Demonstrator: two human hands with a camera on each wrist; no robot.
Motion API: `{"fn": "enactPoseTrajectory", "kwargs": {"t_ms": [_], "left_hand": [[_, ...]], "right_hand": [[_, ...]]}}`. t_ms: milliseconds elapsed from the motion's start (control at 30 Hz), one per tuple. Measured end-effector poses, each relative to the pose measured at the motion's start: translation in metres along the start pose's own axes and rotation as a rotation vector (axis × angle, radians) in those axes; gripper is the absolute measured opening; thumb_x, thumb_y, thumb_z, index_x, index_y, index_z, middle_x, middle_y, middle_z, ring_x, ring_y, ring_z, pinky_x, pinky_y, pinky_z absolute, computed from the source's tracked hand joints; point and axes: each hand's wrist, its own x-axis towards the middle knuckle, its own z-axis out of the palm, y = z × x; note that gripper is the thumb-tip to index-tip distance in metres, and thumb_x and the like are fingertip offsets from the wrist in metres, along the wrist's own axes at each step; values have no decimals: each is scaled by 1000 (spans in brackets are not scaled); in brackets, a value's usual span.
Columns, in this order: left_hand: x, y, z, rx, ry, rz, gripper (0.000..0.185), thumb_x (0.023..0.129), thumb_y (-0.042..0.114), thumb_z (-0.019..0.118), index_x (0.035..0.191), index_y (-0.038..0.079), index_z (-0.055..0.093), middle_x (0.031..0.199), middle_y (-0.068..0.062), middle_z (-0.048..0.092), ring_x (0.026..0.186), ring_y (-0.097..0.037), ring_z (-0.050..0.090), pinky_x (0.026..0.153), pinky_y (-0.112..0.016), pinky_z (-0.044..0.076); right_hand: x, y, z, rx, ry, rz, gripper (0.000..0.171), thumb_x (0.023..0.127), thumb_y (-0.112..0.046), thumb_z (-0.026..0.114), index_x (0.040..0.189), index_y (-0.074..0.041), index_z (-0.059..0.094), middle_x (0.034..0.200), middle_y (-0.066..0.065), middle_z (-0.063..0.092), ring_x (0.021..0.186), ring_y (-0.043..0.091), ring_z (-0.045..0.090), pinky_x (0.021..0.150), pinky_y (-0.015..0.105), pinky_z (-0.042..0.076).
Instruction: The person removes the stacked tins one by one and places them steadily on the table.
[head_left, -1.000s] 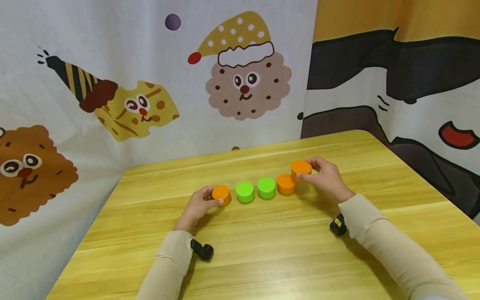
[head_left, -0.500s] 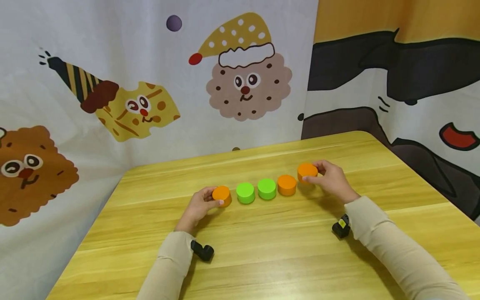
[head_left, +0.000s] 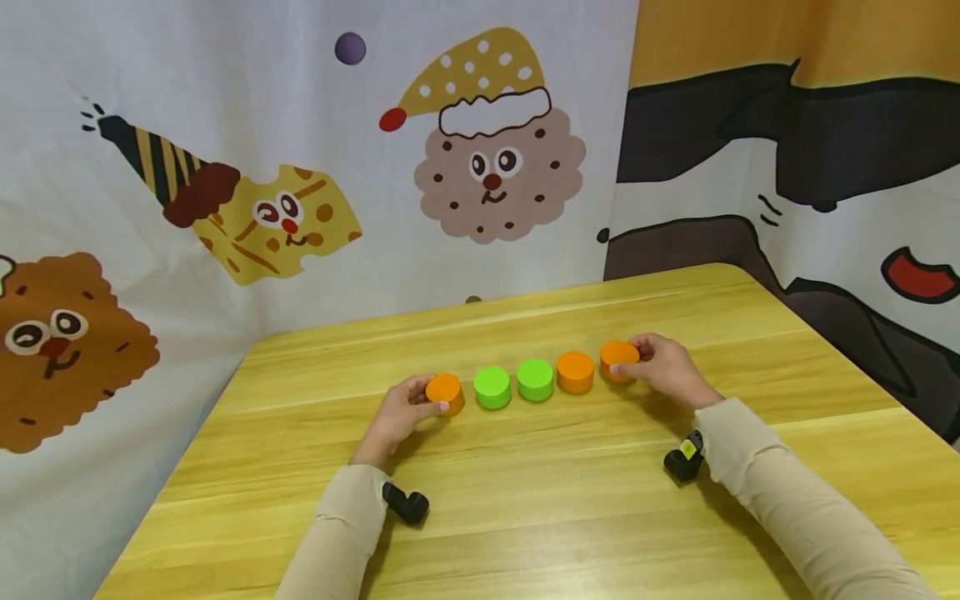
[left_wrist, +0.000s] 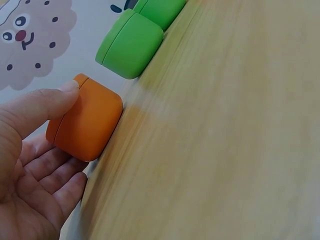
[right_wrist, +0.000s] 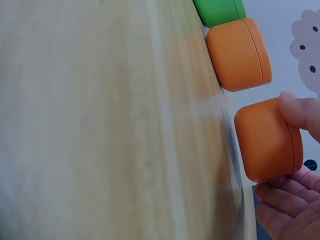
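- Row of five short, round plastic blocks runs left to right across the pale wooden table (head_left: 525,517), each standing flat on its base, so the line's long axis lies crosswise in front of the person.
- Right hand (head_left: 663,367) sits at the right end, thumb and fingers curled round the outermost orange round block (head_left: 618,359); the block lies on the inner side of that grip, towards the row, just beside the next orange round block (head_left: 575,372) with a narrow gap showing in the right wrist view.
- Left hand (head_left: 401,408) holds the orange round block at the left end (head_left: 445,391), thumb on its top edge and fingers cupped loosely behind; the first green round block (head_left: 492,387) is near but apart from it.
- Second green round block (head_left: 535,379) stands mid-row, closest to neither hand.
- Backdrop is a cartoon biscuit-print cloth (head_left: 495,158); no brand, label or writing can be read anywhere.
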Motion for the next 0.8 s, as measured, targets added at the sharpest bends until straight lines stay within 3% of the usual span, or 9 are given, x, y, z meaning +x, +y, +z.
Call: {"fn": "enactPoseTrajectory", "kwargs": {"t_ms": [800], "left_hand": [[2,0,1,-53,4,-19,51,80,5,71,128,4,53,127,-13,56,113,-26,54,96,-38,45]], "right_hand": [[3,8,1,63,-48,7,67,79,-36,74,124,6,46,117,22,54,99,28,51,82,32,44]]}}
